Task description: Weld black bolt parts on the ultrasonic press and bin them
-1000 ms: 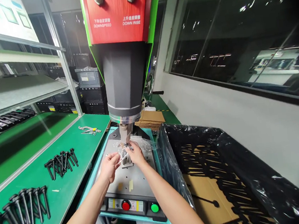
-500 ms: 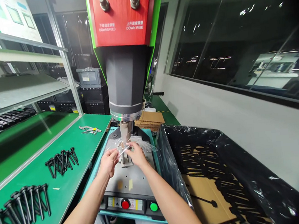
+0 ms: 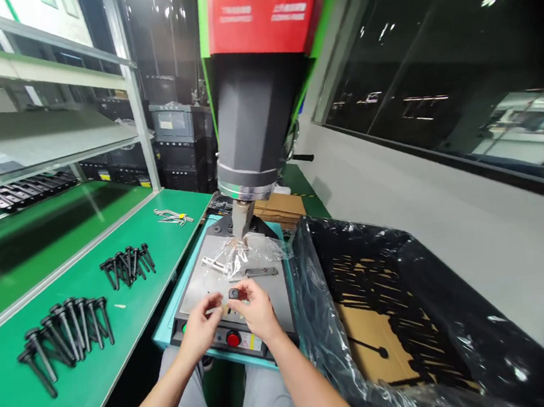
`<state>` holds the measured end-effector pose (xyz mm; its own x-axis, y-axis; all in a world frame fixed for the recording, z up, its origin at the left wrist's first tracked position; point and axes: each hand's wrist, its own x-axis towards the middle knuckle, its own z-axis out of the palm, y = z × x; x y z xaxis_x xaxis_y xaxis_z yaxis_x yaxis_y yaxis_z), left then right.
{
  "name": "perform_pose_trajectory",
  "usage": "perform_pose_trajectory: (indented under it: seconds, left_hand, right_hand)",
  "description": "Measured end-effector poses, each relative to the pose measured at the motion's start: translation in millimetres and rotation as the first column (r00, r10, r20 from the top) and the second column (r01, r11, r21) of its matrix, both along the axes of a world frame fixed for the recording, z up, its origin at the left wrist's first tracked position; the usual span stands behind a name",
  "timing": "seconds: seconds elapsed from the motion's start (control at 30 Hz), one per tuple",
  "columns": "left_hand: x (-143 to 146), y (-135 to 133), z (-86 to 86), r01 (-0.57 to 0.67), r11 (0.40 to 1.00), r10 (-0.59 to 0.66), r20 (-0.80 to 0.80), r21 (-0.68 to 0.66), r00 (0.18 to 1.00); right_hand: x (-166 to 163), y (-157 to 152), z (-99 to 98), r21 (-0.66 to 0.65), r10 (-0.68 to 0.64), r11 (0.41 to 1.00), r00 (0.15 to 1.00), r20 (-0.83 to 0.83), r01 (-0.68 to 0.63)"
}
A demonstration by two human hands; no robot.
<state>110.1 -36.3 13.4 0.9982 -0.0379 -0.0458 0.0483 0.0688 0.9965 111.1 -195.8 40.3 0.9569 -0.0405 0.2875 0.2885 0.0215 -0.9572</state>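
Observation:
Both my hands are together over the front of the grey machine plate (image 3: 198, 287), just above the red button (image 3: 233, 339). My right hand (image 3: 255, 309) pinches the round black head of a small black part (image 3: 234, 293). My left hand (image 3: 201, 323) is closed on the part's other end, fingertips meeting the right hand's. Behind them a crumpled clear plastic film (image 3: 239, 256) lies on the plate under the press horn (image 3: 241, 219).
The press head (image 3: 253, 121) hangs over the plate. Left of it, on the green bench (image 3: 100, 370), lie two groups of black bolts (image 3: 66, 329) (image 3: 127, 265) and some metal tools (image 3: 172, 217). A box lined with black plastic (image 3: 410, 318) stands at right.
My hands pulled back from the fixture under the horn toward the front of the plate, now holding the black part. The film stayed under the horn. The camera shifted left and down.

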Motion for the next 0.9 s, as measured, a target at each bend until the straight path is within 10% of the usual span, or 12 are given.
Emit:
perform_pose_trajectory:
  seconds: [0.13,0.33,0.47,0.63,0.9]
  left_hand:
    - [-39.4,22.4,-2.8,0.109,0.952,-0.159,0.159,0.287,0.974]
    - [-66.0,88.0,-11.8,-0.221,0.863,0.150,0.187,0.454,0.971]
    - [-69.6,162.6,-9.6,-0.458,0.631,0.531,0.082,0.626,0.844]
    - [-54.2,242.8,18.0,-0.542,0.415,0.722,0.099,0.731,0.685]
    - [-48.1,251.3,58.1,-0.652,0.380,0.778,0.155,0.656,0.609]
  right_hand:
    - [-5.4,33.8,-7.9,0.108,0.140,0.985,0.989,-0.045,-0.134]
    - [-16.8,84.8,-19.8,0.025,0.383,0.923,0.914,-0.136,-0.383]
    - [-16.3,94.8,-32.2,0.042,0.431,0.901,0.881,-0.196,-0.432]
    - [-20.8,91.3,-45.5,0.057,0.525,0.847,0.816,-0.242,-0.528]
    - [-35.4,67.2,-33.9,-0.029,0.545,0.825,0.807,-0.226,-0.565]
